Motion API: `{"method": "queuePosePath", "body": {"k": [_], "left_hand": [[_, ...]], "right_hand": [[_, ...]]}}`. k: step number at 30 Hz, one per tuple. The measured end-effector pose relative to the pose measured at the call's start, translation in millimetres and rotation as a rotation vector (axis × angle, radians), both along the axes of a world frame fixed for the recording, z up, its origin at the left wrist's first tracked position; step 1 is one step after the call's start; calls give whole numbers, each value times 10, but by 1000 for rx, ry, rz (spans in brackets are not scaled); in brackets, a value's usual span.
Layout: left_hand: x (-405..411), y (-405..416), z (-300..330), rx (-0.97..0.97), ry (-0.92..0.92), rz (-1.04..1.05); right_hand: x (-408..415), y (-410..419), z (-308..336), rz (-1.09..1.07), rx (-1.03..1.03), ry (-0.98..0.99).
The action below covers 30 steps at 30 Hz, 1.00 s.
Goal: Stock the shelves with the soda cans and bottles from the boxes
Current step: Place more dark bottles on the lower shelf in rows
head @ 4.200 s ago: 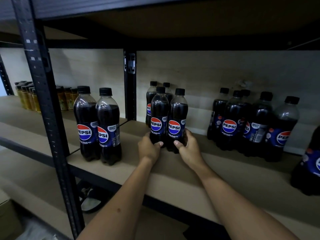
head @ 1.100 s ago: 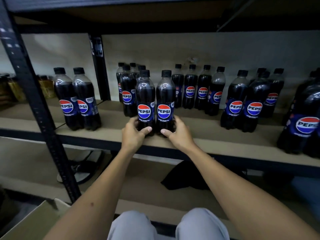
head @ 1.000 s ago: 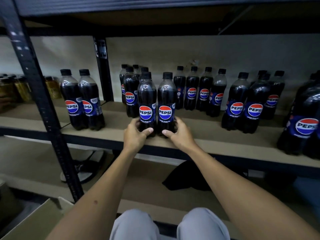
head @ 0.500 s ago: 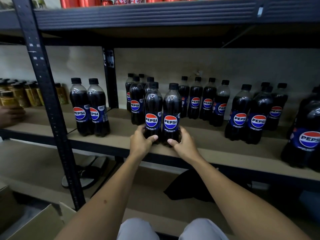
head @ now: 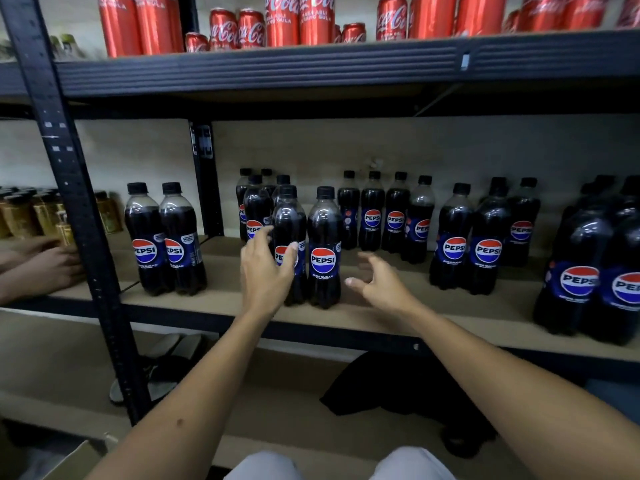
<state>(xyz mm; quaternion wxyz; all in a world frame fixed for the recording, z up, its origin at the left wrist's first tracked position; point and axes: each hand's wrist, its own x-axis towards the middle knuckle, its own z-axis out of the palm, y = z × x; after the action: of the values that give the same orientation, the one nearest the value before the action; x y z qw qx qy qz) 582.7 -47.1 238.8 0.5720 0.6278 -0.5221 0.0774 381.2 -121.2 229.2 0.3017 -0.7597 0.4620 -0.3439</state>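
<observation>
On my far left another person's hand [head: 52, 268] rests on the shelf [head: 381, 317]; my left hand [head: 265, 275] hovers, fingers spread, before two upright Pepsi bottles [head: 323, 247]. My right hand [head: 381, 282] hangs beside them, fingers apart, holding nothing.

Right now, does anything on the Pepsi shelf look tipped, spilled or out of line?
Nothing is tipped or spilled. The two front Pepsi bottles stand upright near the shelf edge, both hands off them. One back-row bottle has its label turned sideways, unlike its neighbours.
</observation>
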Motion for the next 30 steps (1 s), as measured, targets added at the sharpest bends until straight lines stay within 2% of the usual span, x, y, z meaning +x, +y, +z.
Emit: {"method": "queuePosePath", "body": {"k": [5,7,10,14,18,21,26,30], "left_hand": [[-337,-39,536,-159,-362,132],[-460,-93,731,-217,-430,182],[-669,-232,976,-233,-525,133],[-992,-544,1299,-33,-589,17],[-1258,-1122,1581,287,-364,-160],[-1369,-1678,1657,345,-349,-274],[-1420,-2454,1656,491,-479,-238],[-1480,-2966,1628,504,-515,-297]], "right_hand": [[-475,-7,575,-38,-151,160],[-639,-37,808,-66,-233,228],[-835,-93,1154,-86,-313,304],[-1001,-271,1618,-128,-422,406],[-1111,-651,1898,-180,-425,532],[-1184,-1040,2034,-179,-470,598],[-1179,-1644,2177,-184,-396,697],[-1152,-2124,2171,-148,-298,814]]}}
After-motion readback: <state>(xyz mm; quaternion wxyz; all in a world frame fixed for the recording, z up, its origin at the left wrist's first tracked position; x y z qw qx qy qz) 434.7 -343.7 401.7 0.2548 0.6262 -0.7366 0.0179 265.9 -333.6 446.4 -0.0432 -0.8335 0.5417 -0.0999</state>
